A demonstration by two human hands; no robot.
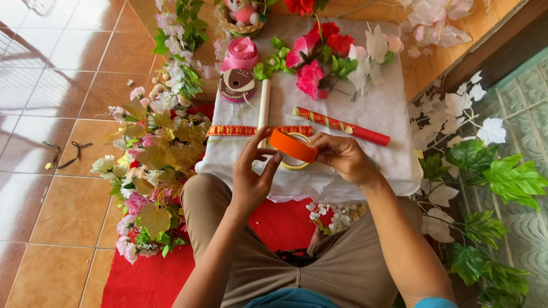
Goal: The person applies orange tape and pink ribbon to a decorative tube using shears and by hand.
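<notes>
Left to right: my left hand (pixel 251 174) pinches the near-left rim of the orange tape roll (pixel 293 146), fingers curled on it, while my right hand (pixel 342 157) clasps its right side; both hold it equally near, above the near edge of the white cloth (pixel 394 114). Its open ring faces partly up. Just beyond lie a white tube (pixel 264 105), a red-gold ribbon (pixel 234 130) and a red patterned stick (pixel 342 126); nothing blocks my fingers.

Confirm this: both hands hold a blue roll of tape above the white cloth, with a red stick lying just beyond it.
Not quite: the roll of tape is orange, not blue, as the head view shows. The left hand and right hand do hold it above the white cloth, the red stick beyond.
</notes>
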